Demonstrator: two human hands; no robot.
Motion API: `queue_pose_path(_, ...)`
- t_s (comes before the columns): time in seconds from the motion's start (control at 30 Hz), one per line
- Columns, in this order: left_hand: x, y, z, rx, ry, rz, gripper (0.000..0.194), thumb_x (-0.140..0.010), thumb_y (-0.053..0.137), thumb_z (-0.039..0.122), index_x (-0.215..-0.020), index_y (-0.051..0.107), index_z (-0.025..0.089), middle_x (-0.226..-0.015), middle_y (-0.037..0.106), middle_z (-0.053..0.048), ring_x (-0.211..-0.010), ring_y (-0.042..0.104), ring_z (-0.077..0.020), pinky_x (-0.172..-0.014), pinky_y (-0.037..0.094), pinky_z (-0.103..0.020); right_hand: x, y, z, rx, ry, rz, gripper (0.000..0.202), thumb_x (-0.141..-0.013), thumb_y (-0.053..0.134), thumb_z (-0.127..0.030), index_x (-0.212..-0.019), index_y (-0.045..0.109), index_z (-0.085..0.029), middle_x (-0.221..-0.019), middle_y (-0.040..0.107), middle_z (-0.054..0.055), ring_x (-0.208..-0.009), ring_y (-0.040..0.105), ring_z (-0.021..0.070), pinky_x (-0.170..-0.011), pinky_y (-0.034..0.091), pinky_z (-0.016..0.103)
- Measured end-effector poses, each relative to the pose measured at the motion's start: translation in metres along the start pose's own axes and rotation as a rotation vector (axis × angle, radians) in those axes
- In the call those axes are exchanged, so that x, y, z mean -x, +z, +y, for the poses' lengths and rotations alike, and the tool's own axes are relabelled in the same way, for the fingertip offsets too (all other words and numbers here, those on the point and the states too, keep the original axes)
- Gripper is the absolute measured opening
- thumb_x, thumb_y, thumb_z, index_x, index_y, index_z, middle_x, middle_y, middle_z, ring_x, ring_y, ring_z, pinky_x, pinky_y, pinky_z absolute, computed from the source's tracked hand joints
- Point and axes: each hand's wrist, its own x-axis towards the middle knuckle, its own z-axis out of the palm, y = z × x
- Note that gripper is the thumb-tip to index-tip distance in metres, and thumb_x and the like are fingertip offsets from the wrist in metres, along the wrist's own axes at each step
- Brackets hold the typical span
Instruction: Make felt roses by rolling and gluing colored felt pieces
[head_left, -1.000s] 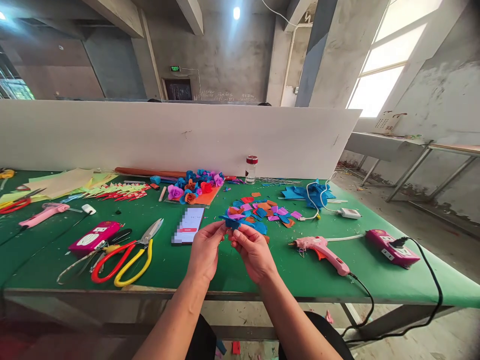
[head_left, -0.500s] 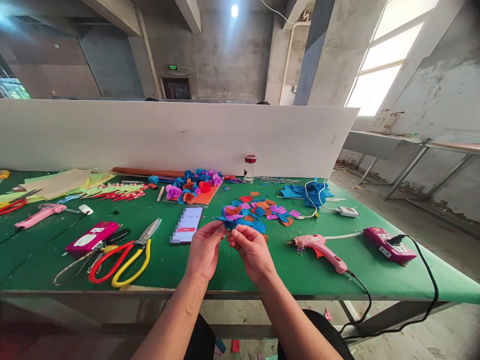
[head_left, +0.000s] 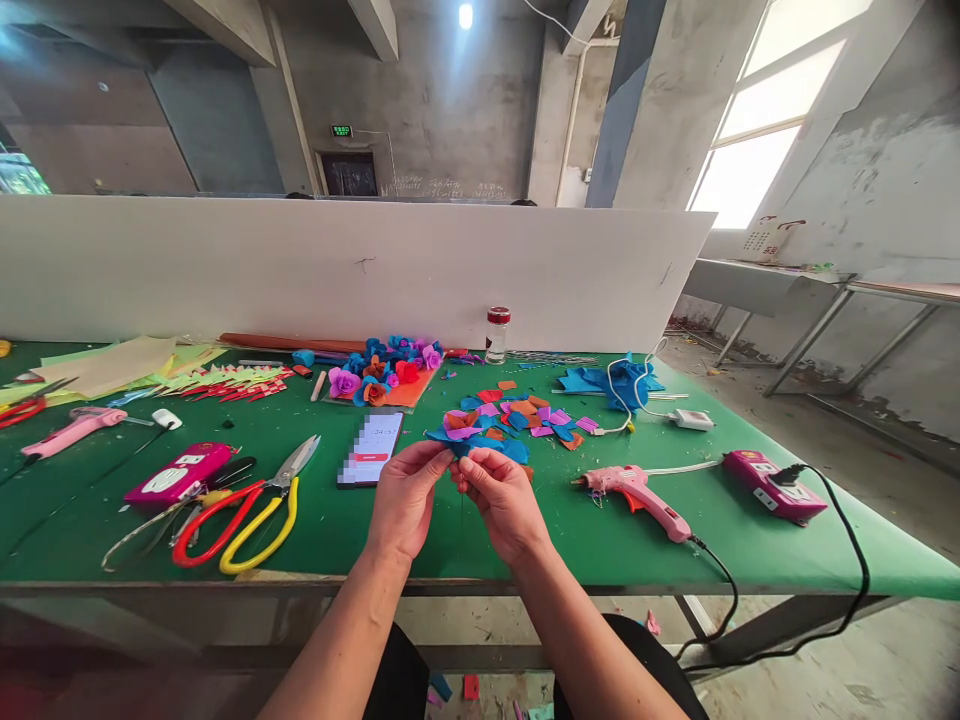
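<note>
A blue paper piece (head_left: 444, 437) is pinched between my left hand (head_left: 409, 492) and my right hand (head_left: 501, 497), whose fingertips nearly meet above the green table. Both hands have their thumbs pressed against their fingers. Just beyond them lies a loose pile of blue, purple, red and orange paper petals (head_left: 540, 414), partly hidden by the held piece. Finished paper flowers (head_left: 375, 368) in several colours sit on an orange sheet behind the phone (head_left: 370, 450). To the right of my hands rests a pink glue gun (head_left: 637, 490).
Red-and-yellow-handled scissors (head_left: 255, 515) and a magenta box (head_left: 180, 474) lie at the left. Another magenta box (head_left: 772, 487) with a black cable is at the right. A red-capped jar (head_left: 496, 336) stands before the white board (head_left: 300, 270); blue paper (head_left: 592, 381) lies near a white cable.
My hands hold nearly the same pose with the blue paper piece. The whole view has shifted slightly, with the table items appearing a little further left.
</note>
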Motion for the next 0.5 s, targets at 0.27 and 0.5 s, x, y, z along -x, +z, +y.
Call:
queue_pose_path(0.27, -0.0008, -0.0009, 0.0003, 0.027, 0.002, -0.014, 0.026, -0.050, 0.094, 0.032, -0.065, 0.077, 0.018, -0.066, 0.072, -0.003, -0.062, 0.058, -0.0129, -0.063, 0.046, -0.026, -0.0017, -0.0005, 0.0008, 0.043, 0.004, -0.007, 0.035, -0.051, 0.095, -0.036, -0.070, 0.074, -0.017, -0.066, 0.072, 0.001, -0.060, 0.059, 0.0097, -0.061, 0.047, 0.023)
queue_pose_path(0.5, -0.0018, -0.0018, -0.0010, 0.012, 0.001, -0.045, 0.025, -0.054, 0.092, 0.032, -0.067, 0.076, 0.018, -0.066, 0.070, -0.002, -0.063, 0.058, -0.0124, -0.064, 0.046, -0.026, -0.0019, -0.0029, 0.0027, 0.014, 0.007, -0.017, 0.033, -0.053, 0.095, -0.034, -0.071, 0.072, -0.018, -0.068, 0.072, 0.000, -0.062, 0.060, 0.0094, -0.061, 0.046, 0.021)
